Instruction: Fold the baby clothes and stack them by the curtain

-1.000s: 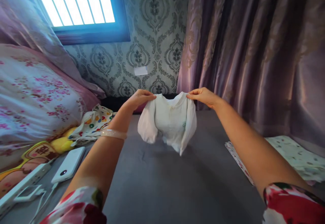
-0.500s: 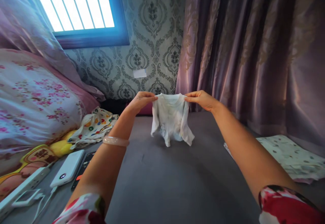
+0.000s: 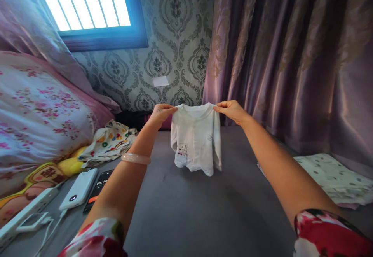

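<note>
A small white long-sleeved baby top hangs stretched between my hands, its neckline up and its front facing me. On its lower left is a printed bear-like figure. My left hand pinches one shoulder between thumb and fingers; a pale bangle circles that forearm. The other shoulder is pinched by my right hand. Both sleeves dangle at the sides. Below lies the grey bed sheet; whether the hem touches it I cannot tell.
Left of me are a patterned cloth, a yellow plush, a white power bank, a phone and a power strip. A folded pale cloth lies to the right. Curtains hang behind.
The top's lower part has swung out of its crumpled folds and now hangs flatter and longer, showing the print. My hands have moved slightly apart, still gripping the shoulders.
</note>
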A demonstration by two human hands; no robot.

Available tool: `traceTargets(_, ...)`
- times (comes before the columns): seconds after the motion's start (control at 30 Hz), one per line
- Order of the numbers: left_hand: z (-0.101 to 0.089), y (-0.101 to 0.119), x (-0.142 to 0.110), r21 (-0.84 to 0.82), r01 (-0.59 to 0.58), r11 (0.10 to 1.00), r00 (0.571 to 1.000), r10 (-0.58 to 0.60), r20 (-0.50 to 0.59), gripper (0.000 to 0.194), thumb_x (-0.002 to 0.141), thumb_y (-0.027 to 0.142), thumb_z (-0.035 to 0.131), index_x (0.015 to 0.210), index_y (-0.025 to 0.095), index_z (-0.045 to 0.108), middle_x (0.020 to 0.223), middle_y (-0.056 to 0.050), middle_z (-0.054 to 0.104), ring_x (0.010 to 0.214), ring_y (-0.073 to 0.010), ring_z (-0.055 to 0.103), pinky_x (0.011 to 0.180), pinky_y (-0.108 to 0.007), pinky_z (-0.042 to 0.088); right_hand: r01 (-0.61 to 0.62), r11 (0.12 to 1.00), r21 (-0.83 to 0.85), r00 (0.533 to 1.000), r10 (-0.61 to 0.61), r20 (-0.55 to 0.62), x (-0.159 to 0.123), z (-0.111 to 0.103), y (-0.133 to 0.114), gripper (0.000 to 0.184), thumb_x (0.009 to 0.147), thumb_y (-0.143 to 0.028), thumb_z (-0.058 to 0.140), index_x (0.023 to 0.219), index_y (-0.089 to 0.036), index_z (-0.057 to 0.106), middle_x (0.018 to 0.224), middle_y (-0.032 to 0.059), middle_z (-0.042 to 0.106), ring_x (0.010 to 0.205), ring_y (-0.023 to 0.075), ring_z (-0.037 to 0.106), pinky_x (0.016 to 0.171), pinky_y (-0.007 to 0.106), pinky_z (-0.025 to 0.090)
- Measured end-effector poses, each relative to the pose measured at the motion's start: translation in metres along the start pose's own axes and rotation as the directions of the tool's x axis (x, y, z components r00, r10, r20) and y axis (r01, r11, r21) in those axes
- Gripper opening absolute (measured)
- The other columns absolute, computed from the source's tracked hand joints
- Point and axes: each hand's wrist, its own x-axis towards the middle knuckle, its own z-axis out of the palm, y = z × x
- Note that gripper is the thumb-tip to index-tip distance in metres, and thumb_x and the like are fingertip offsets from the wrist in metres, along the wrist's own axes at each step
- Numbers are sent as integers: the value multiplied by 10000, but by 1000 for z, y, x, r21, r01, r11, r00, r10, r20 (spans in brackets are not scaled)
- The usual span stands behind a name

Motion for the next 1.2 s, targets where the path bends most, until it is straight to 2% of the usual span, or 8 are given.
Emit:
traceTargets(0.07,1,-2,3,70,-103,992,991,108,-79,286,612,427,782,691,158,724,680,-24,671,656,-147,581,604,-263,442,48,999,-3,997,-49,-68,3,2,4,379,590,-510,814,770,-183,748,793,32,735,765,174,640,756,303,506)
traceTargets(0.17,0,-5,7,206,-311,928,923,346,-170,254,704,428,707,755,181,735,890,-51,700,876,-183,615,777,-296,482,66,998,-4,994,-66,-89,6,3,5,394,621,-543,783,790,-190,748,786,26,731,740,173,636,705,293,506)
traceTargets(0.27,-1,-8,11,366,-371,854,892,437,-115,215,706,406,709,742,195,736,959,-59,691,948,-199,610,871,-326,470,59,995,-83,998,-59,10,7,2,5,374,602,-531,798,731,-184,743,732,22,716,714,174,627,670,283,498)
traceTargets(0.37,-2,-14,12,371,-332,867,907,401,-126,235,724,417,687,763,191,740,879,-49,688,864,-188,608,783,-301,475,76,994,-74,997,-78,-20,8,3,6,375,621,-533,786,767,-189,750,771,26,723,724,169,627,679,282,498)
traceTargets(0.43,-1,-17,11,279,-272,921,933,324,-159,277,742,436,658,786,174,738,763,-35,670,741,-163,587,665,-265,452,71,995,-64,995,-76,-70,9,4,7,395,620,-548,783,779,-188,747,785,31,725,724,168,623,685,286,497)
traceTargets(0.53,2,-21,10,161,-217,963,964,237,-121,295,715,436,675,770,152,727,673,-18,643,630,-131,535,559,-232,390,55,994,-92,993,-64,-95,11,9,11,422,592,-567,791,750,-181,732,749,29,715,710,169,611,678,291,488)
traceTargets(0.9,5,-24,6,72,-199,977,972,206,-115,286,679,420,691,751,146,725,663,-7,637,608,-117,516,536,-222,363,45,992,-122,989,-62,-134,13,17,18,361,657,-531,726,722,-178,693,724,23,687,702,167,596,676,293,466)
traceTargets(1.2,2,-13,-18,114,-199,973,967,214,-135,261,707,404,669,759,152,712,651,-1,611,621,-119,500,538,-224,352,50,995,-87,990,-61,-131,-2,21,12,311,668,-481,704,723,-176,677,714,10,670,678,149,575,659,281,445)
